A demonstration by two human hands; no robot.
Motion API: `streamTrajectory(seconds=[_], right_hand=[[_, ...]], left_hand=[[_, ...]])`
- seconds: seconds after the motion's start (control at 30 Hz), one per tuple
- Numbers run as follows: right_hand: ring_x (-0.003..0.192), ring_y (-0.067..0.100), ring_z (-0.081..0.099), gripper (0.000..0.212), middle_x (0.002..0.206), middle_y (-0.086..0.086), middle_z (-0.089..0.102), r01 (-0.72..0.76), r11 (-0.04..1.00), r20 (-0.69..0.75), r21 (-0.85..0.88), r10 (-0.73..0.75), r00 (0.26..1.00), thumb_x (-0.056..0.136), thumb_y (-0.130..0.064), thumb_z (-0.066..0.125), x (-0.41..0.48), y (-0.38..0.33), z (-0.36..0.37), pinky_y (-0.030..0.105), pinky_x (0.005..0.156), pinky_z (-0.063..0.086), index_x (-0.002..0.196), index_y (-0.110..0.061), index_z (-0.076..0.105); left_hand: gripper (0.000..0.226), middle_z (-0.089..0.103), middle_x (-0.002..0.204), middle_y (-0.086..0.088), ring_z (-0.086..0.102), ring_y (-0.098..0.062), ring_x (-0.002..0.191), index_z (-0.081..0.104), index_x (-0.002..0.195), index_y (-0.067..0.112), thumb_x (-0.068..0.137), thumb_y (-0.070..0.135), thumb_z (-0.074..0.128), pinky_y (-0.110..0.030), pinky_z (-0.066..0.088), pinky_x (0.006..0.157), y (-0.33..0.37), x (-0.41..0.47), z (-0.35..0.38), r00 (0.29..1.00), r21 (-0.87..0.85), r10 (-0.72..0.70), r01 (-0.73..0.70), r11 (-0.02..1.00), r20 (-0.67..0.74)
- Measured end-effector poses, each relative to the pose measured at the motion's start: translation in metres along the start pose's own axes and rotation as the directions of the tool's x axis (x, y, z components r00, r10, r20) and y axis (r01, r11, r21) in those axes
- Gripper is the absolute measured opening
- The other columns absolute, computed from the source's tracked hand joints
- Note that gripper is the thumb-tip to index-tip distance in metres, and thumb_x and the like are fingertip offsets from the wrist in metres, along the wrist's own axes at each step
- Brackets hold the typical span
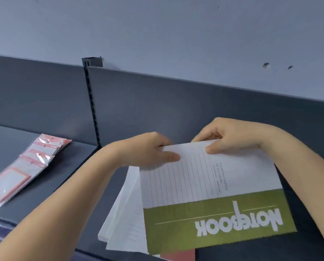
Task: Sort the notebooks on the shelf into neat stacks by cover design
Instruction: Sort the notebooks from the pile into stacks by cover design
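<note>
Paper is pinched by both hands: the left hand (148,149) and the right hand (236,136) hold the far edge of the green-banded notebook (213,219), centre right of the frame. It lies on a skewed pile of lined notebooks (125,213) on the grey shelf (63,185). It is better to lift it flat, so the pile does not slide.

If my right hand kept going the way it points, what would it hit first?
Probably the left hand, which pinches the same far edge of the green-and-white paper notebook; depth is unclear.
</note>
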State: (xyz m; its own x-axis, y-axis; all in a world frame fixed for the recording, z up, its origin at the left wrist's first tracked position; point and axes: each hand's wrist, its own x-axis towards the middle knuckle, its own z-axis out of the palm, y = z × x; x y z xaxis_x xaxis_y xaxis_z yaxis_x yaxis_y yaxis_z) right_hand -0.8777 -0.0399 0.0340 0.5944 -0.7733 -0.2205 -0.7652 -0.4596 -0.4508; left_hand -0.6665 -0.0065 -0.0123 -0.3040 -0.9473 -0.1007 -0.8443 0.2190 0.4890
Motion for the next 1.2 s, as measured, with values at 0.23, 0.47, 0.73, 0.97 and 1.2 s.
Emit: streamTrajectory(seconds=[0.23,0.47,0.73,0.97,1.2], right_hand=[[0.114,0.004,0.048,0.042,0.121,-0.013,0.055,0.13,0.984,-0.429,-0.12,-0.169,0.887,0.082,-0.015,0.07,0.061,-0.015,0.053,0.018,0.097,0.031,0.122,-0.026,0.062],[0.128,0.016,0.041,0.048,0.139,-0.001,0.045,-0.1,0.971,-0.434,0.217,0.188,0.881,0.085,-0.014,0.066,0.056,0.045,0.132,0.023,0.1,0.03,0.13,-0.021,0.055],[0.118,0.023,0.053,0.034,0.127,0.008,0.058,-0.319,0.368,0.042,0.873,0.595,0.802,0.09,-0.022,0.061,0.028,0.077,0.189,0.046,0.111,0.034,0.118,-0.006,0.052],[0.097,0.024,0.068,0.018,0.102,0.008,0.073,-0.249,0.197,0.122,0.948,0.498,0.859,0.094,-0.01,0.054,0.028,0.051,0.197,0.038,0.083,0.053,0.106,-0.009,0.067],[0.089,0.027,0.07,0.02,0.094,0.009,0.075,-0.235,0.144,0.125,0.961,0.53,0.839,0.082,-0.011,0.07,0.047,0.032,0.198,0.037,0.076,0.056,0.102,-0.009,0.071]], left_hand=[[0.026,0.052,0.068,0.003,0.049,-0.013,0.058,0.052,0.077,0.013,0.097,0.029,0.05,-0.02,0.041,0.053,-0.073,-0.035,0.065,0.873,-0.553,-0.452,0.288,0.782,-0.185],[0.025,0.047,0.063,0.002,0.048,-0.01,0.046,0.043,0.07,0.014,0.094,0.015,0.039,-0.015,0.037,0.046,-0.105,-0.064,0.108,0.869,-0.471,-0.48,0.477,0.742,0.123],[0.03,0.05,0.099,-0.008,0.047,-0.029,0.1,0.049,0.095,0.009,0.093,0.039,0.05,-0.032,0.038,0.073,-0.127,-0.033,0.107,0.841,-0.082,-0.527,0.521,0.85,-0.121],[0.031,0.062,0.068,0.002,0.056,-0.014,0.059,0.058,0.072,0.013,0.09,0.038,0.061,-0.022,0.043,0.056,-0.118,-0.016,0.115,0.834,-0.405,-0.552,0.502,0.764,-0.009],[0.029,0.076,0.087,-0.009,0.073,-0.026,0.077,0.067,0.097,0.005,0.076,0.022,0.079,-0.038,0.06,0.065,-0.126,-0.021,0.112,0.827,-0.688,-0.556,0.455,0.566,0.09]])
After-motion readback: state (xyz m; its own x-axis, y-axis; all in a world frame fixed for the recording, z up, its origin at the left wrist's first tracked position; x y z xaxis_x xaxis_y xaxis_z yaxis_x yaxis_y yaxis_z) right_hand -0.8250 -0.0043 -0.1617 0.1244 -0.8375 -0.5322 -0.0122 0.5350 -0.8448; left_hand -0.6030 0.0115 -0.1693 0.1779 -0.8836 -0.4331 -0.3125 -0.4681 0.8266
